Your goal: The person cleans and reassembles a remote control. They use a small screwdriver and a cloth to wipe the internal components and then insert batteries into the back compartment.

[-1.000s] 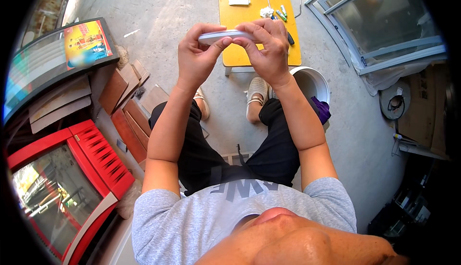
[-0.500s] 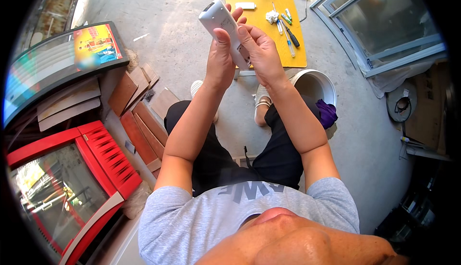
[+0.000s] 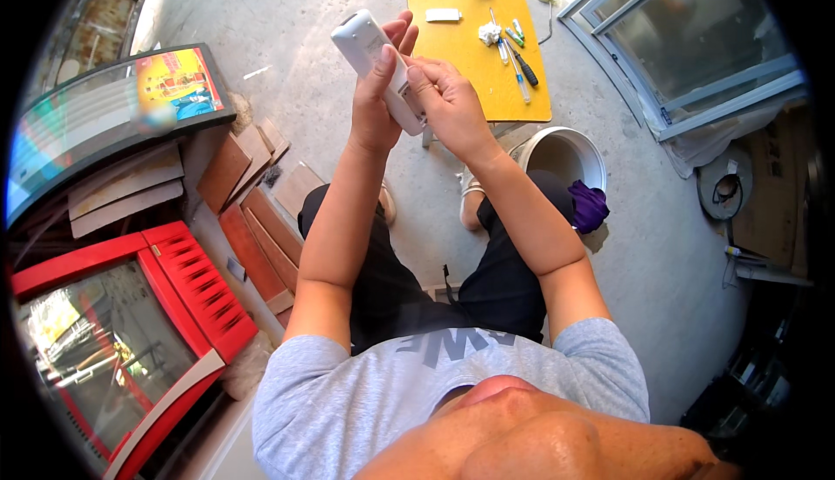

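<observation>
A white remote control (image 3: 358,43), back face up and tilted, is held above the floor just left of the yellow table. My left hand (image 3: 376,106) wraps round its left side, thumb lying across the back, fingertips showing past the far edge. At its lower end there is a recess, which looks like an open battery compartment (image 3: 410,97). Against that end my right hand (image 3: 450,106) is closed, thumb and fingers pinching by the recess; its fingertips are partly hidden. On the table lies a flat white piece (image 3: 443,15), resembling a battery cover.
The yellow table (image 3: 461,71) carries crumpled tissue (image 3: 490,33), a black-handled screwdriver (image 3: 526,70), pens (image 3: 519,80) and small green cylinders (image 3: 515,36). A white bucket (image 3: 598,154) with purple cloth (image 3: 589,206) stands by my right knee. Wooden boards (image 3: 261,232) and a red-framed cabinet (image 3: 187,280) are at left.
Both hands have moved left and slightly nearer with the remote control, away from the table. My right fingers have curled in more tightly at its lower end.
</observation>
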`<act>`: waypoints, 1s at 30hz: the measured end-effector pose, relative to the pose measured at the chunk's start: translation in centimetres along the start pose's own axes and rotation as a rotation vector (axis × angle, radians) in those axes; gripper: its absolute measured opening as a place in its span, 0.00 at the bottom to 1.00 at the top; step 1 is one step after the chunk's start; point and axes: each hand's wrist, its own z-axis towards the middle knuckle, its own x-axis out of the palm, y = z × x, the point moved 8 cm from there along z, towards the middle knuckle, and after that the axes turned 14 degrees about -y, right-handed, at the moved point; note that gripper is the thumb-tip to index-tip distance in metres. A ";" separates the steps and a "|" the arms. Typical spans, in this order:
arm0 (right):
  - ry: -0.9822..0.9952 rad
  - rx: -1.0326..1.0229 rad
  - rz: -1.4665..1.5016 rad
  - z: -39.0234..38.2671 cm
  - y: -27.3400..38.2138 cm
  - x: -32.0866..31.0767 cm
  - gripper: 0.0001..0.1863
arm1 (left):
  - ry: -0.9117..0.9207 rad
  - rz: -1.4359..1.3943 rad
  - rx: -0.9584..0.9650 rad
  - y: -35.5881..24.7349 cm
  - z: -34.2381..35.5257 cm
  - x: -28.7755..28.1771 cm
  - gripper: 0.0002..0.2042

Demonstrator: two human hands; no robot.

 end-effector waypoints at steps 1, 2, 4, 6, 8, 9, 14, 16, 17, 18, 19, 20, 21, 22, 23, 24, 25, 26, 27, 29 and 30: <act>-0.103 -0.099 -0.013 0.4 1.2 -0.9 0.22 | -0.017 -0.055 -0.027 0.0 0.1 -0.3 0.23; -0.195 -0.162 -0.050 0.9 2.6 -2.0 0.24 | -0.029 -0.116 -0.090 0.1 0.2 -0.7 0.22; -0.348 -0.330 -0.114 1.0 7.0 -5.0 0.30 | 0.018 -0.247 -0.189 -0.2 0.2 -0.7 0.22; -0.465 -0.497 -0.134 0.3 12.8 -8.6 0.36 | 0.026 -0.232 -0.217 -0.8 0.3 -0.8 0.28; -0.562 -0.625 -0.111 -0.7 18.2 -11.7 0.40 | 0.056 -0.225 -0.245 -1.4 -0.1 0.0 0.32; -0.610 -0.690 -0.099 -1.3 20.4 -12.6 0.43 | 0.091 -0.204 -0.200 -2.0 -0.5 0.7 0.34; -0.369 -0.571 -0.203 1.0 16.9 -3.1 0.44 | 0.160 0.007 0.014 -2.1 -4.5 3.6 0.39; -0.190 -0.314 -0.329 2.9 10.3 1.3 0.41 | 0.066 -0.101 -0.180 -0.4 -4.7 2.9 0.39; -0.182 -0.309 -0.365 3.1 8.0 1.7 0.41 | 0.059 -0.064 -0.208 -0.1 -4.6 2.4 0.39; -0.170 -0.315 -0.399 3.5 6.1 1.8 0.41 | 0.029 -0.028 -0.233 0.3 -4.2 1.8 0.39; -0.158 -0.315 -0.435 3.6 4.4 2.1 0.41 | 0.027 -0.033 -0.223 0.3 -4.3 1.6 0.38; -0.167 -0.311 -0.419 3.8 3.5 2.0 0.42 | 0.017 -0.051 -0.242 0.5 -4.0 1.3 0.37; -0.186 -0.311 -0.403 4.1 3.0 2.0 0.43 | 0.015 -0.066 -0.262 0.7 -3.6 1.2 0.37; -0.225 -0.395 -0.389 4.0 4.0 1.6 0.45 | 0.046 -0.102 -0.265 0.6 -3.3 1.4 0.37; -0.224 -0.315 -0.357 4.4 4.1 1.3 0.44 | 0.025 -0.147 -0.281 0.6 -2.8 1.2 0.37; -0.244 -0.331 -0.321 4.4 5.6 0.7 0.44 | 0.035 -0.212 -0.281 0.2 -2.3 1.3 0.37; -0.269 -0.356 -0.270 4.4 7.4 -0.3 0.43 | 0.098 -0.282 -0.264 -0.4 -1.9 1.7 0.36; -0.296 -0.399 -0.218 4.3 9.6 -1.5 0.43 | 0.057 -0.276 -0.286 -0.6 -1.4 1.2 0.37; -0.316 -0.445 -0.170 4.1 11.8 -2.8 0.42 | 0.035 -0.254 -0.283 -1.1 -1.0 0.8 0.36; -0.338 -0.544 -0.113 3.4 15.5 -5.2 0.41 | -0.025 -0.173 -0.271 -1.8 -0.4 0.0 0.35; -0.328 -0.600 -0.111 3.0 16.5 -5.4 0.41 | 0.019 -0.161 -0.218 -2.5 -0.5 0.3 0.36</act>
